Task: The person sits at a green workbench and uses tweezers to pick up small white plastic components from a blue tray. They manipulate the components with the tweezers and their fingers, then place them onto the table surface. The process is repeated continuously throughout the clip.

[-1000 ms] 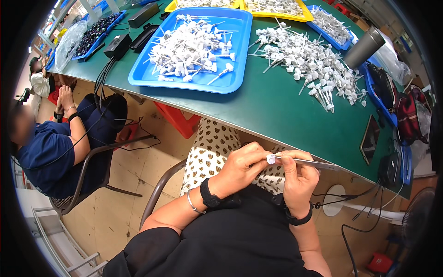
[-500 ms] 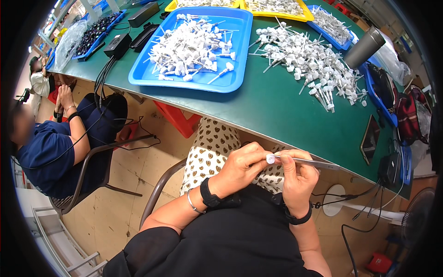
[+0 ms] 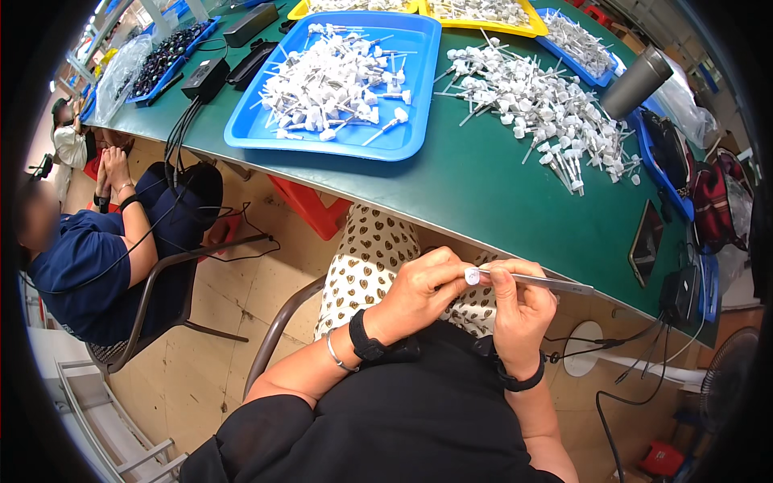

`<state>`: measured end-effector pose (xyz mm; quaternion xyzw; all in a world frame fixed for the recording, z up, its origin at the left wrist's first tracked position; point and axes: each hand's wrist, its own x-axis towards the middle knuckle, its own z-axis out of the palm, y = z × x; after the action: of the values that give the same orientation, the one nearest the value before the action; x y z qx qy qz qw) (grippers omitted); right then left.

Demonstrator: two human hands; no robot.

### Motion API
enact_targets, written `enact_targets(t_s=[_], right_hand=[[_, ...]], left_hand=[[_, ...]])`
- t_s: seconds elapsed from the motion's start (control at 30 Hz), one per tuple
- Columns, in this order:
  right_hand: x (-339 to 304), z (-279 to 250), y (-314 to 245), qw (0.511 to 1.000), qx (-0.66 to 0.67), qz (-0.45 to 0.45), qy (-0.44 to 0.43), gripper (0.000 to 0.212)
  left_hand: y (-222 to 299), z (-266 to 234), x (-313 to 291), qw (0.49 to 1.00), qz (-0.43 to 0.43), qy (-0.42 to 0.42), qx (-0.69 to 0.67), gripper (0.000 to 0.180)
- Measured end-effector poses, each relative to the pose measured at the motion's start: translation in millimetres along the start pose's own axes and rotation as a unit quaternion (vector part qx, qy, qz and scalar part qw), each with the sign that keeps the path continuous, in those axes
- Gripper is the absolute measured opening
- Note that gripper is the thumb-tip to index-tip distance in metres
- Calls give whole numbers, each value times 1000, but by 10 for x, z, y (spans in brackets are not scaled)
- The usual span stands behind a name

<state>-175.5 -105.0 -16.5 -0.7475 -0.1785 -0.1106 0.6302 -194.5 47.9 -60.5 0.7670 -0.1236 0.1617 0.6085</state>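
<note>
Over my lap, just off the table's edge, my left hand [image 3: 419, 290] is closed in a pinch on a small white-headed part [image 3: 472, 276]. Its round head faces up at the fingertips, and any stem is hidden by the fingers. Touching close beside it, my right hand [image 3: 522, 310] grips a thin, flat metal tool [image 3: 562, 284]. The tool's far end sticks out to the right; its working end is hidden at the fingers, so I cannot tell its exact kind. Similar white parts with thin metal stems lie in a blue tray [image 3: 326, 148] and in a loose pile [image 3: 543, 101] on the table.
The green table [image 3: 483, 205] carries yellow trays [image 3: 515, 29] at the back, a dark cylinder [image 3: 636, 83] and a phone [image 3: 646, 244] to the right. Black cables [image 3: 173, 133] hang over its left edge. A seated person [image 3: 97, 258] is at my left.
</note>
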Motion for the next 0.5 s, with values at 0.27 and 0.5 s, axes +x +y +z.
enact_targets(t_s=[0.27, 0.5], right_hand=[[2, -2, -1, 999, -31, -35, -19, 5], [113, -48, -106, 976, -148, -120, -103, 5]], left_hand=[[17, -7, -10, 1000, -9, -13, 7, 17], [3, -52, -12, 999, -15, -36, 9, 18]])
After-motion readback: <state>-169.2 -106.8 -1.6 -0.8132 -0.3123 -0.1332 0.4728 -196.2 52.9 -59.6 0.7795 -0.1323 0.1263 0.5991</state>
